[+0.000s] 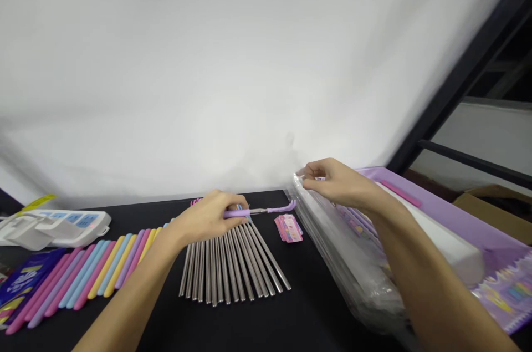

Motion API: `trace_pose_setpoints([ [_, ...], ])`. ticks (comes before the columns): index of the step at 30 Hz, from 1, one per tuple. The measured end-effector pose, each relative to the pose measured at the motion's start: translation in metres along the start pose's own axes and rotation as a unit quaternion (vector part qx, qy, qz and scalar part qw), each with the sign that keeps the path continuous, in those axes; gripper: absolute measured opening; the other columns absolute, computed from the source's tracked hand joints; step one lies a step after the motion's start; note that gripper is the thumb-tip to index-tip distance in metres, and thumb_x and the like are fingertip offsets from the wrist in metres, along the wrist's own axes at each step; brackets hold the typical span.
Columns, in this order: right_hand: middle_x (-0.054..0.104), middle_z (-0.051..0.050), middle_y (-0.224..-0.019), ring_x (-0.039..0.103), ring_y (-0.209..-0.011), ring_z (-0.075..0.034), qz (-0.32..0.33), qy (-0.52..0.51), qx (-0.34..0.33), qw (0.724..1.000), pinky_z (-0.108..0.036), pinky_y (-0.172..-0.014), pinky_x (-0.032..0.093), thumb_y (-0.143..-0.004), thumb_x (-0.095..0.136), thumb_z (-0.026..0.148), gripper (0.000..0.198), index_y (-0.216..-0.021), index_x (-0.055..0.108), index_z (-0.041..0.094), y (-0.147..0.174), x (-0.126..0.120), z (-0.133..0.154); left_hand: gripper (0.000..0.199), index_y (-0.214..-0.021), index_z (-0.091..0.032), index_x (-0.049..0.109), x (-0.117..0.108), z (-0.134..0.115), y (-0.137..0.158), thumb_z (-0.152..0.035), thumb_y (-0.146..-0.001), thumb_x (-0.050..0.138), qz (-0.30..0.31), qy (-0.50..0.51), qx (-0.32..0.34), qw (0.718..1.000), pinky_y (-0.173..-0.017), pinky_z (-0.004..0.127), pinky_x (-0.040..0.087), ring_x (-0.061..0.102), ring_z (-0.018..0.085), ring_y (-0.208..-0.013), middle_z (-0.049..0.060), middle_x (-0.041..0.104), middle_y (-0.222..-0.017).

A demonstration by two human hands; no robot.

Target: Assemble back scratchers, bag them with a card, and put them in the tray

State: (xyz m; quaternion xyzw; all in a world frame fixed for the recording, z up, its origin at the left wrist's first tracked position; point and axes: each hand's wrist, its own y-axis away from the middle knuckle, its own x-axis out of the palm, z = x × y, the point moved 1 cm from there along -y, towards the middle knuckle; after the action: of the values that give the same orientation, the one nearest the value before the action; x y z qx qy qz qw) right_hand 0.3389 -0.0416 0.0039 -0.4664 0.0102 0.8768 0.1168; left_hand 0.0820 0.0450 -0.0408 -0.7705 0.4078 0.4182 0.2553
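My left hand [214, 213] is wrapped round a purple back scratcher [239, 213], held level, with a short metal shaft and a curved purple tip pointing right. Beneath that hand several metal rods [226, 269] lie fanned side by side, their far ends partly hidden; pink curved tips show behind the hand. At the far end of a stack of clear plastic bags [344, 252], my right hand [328, 177] pinches the edge of the film. A small pile of pink printed cards [290, 228] lies between the two hands.
Several pastel handles [95, 269] lie in a row at the left, near a blue packet [29, 280] and a white power strip [83, 228]. A lilac bin [436, 205] with printed packaging stands at the right. A white wall [249, 75] rises behind the black table [307, 296].
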Motion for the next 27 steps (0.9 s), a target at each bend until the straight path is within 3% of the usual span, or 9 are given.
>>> trace_pose_setpoints([
  [7, 0.059, -0.003, -0.074, 0.064, -0.076, -0.020, 0.041, -0.131, -0.026, 0.990, -0.027, -0.063, 0.045, -0.080, 0.051, 0.025, 0.015, -0.070, 0.041, 0.021, -0.004, 0.020, 0.004, 0.040, -0.086, -0.018, 0.069, -0.015, 0.002, 0.010, -0.052, -0.090, 0.048, 0.011, 0.019, -0.026, 0.999, -0.049, 0.024, 0.030, 0.043, 0.011, -0.053, 0.000, 0.059, -0.065],
  [11, 0.064, -0.004, -0.078, 0.064, -0.077, -0.021, 0.065, -0.128, -0.056, 0.988, -0.032, -0.070, 0.049, -0.083, 0.058, 0.035, 0.017, -0.080, 0.055, 0.019, -0.002, 0.019, 0.011, 0.033, -0.090, -0.019, 0.070, -0.019, 0.007, 0.013, -0.046, -0.091, 0.050, 0.016, 0.030, -0.015, 0.999, -0.055, 0.024, 0.036, 0.052, 0.013, -0.063, 0.003, 0.067, -0.077],
  [14, 0.069, -0.007, -0.097, 0.065, -0.085, -0.021, 0.040, -0.132, -0.094, 0.986, -0.035, -0.081, 0.051, -0.081, 0.062, 0.032, 0.020, -0.095, 0.066, 0.019, -0.003, 0.018, 0.013, 0.024, -0.093, -0.020, 0.069, -0.021, 0.012, 0.013, -0.039, -0.088, 0.056, 0.015, 0.034, -0.010, 0.999, -0.060, 0.024, 0.039, 0.057, 0.014, -0.069, 0.003, 0.069, -0.082],
  [16, 0.067, -0.007, -0.106, 0.066, -0.087, -0.020, 0.008, -0.186, -0.109, 0.976, -0.035, -0.081, 0.053, -0.077, 0.067, 0.026, 0.043, -0.120, 0.059, 0.023, -0.004, 0.020, 0.012, 0.022, -0.095, -0.020, 0.069, -0.022, 0.014, 0.013, -0.037, -0.087, 0.057, 0.010, 0.024, -0.011, 1.000, -0.061, 0.024, 0.039, 0.057, 0.014, -0.070, 0.002, 0.068, -0.082],
  [19, 0.068, -0.002, -0.089, 0.068, -0.076, -0.020, -0.067, -0.274, -0.084, 0.956, -0.035, -0.073, 0.057, -0.069, 0.078, 0.025, 0.089, -0.144, 0.030, 0.028, -0.007, 0.024, 0.010, 0.021, -0.095, -0.019, 0.069, -0.024, 0.015, 0.014, -0.035, -0.086, 0.058, -0.001, -0.005, -0.011, 1.000, -0.061, 0.024, 0.038, 0.056, 0.014, -0.070, 0.002, 0.067, -0.082],
  [21, 0.067, -0.001, -0.078, 0.069, -0.074, -0.021, -0.101, -0.319, -0.050, 0.941, -0.035, -0.072, 0.058, -0.064, 0.083, 0.032, 0.080, -0.133, 0.045, 0.022, -0.010, 0.027, 0.010, 0.020, -0.093, -0.019, 0.069, -0.026, 0.015, 0.014, -0.034, -0.085, 0.059, -0.007, -0.021, -0.013, 1.000, -0.060, 0.024, 0.037, 0.055, 0.014, -0.068, 0.001, 0.066, -0.080],
  [23, 0.067, -0.005, -0.076, 0.069, -0.079, -0.023, -0.099, -0.351, -0.021, 0.931, -0.035, -0.072, 0.059, -0.064, 0.083, 0.044, 0.048, -0.098, 0.062, 0.016, -0.012, 0.031, 0.010, 0.019, -0.091, -0.019, 0.069, -0.027, 0.015, 0.014, -0.033, -0.084, 0.059, -0.010, -0.031, -0.014, 0.999, -0.059, 0.024, 0.036, 0.054, 0.013, -0.067, 0.001, 0.065, -0.078],
  [25, 0.068, -0.008, -0.076, 0.070, -0.082, -0.024, -0.075, -0.367, -0.001, 0.927, -0.034, -0.069, 0.060, -0.069, 0.077, 0.053, 0.042, -0.076, 0.058, 0.016, -0.014, 0.033, 0.010, 0.018, -0.091, -0.019, 0.069, -0.028, 0.015, 0.014, -0.034, -0.084, 0.060, -0.013, -0.041, -0.016, 0.999, -0.059, 0.024, 0.036, 0.055, 0.013, -0.068, 0.001, 0.065, -0.079],
  [27, 0.069, -0.007, -0.073, 0.070, -0.077, -0.023, -0.060, -0.379, 0.023, 0.923, -0.033, -0.063, 0.060, -0.075, 0.072, 0.055, 0.041, -0.077, 0.054, 0.019, -0.015, 0.036, 0.011, 0.020, -0.091, -0.019, 0.069, -0.027, 0.016, 0.014, -0.036, -0.083, 0.061, -0.010, -0.047, -0.018, 0.999, -0.060, 0.024, 0.037, 0.056, 0.014, -0.069, 0.001, 0.065, -0.081],
])
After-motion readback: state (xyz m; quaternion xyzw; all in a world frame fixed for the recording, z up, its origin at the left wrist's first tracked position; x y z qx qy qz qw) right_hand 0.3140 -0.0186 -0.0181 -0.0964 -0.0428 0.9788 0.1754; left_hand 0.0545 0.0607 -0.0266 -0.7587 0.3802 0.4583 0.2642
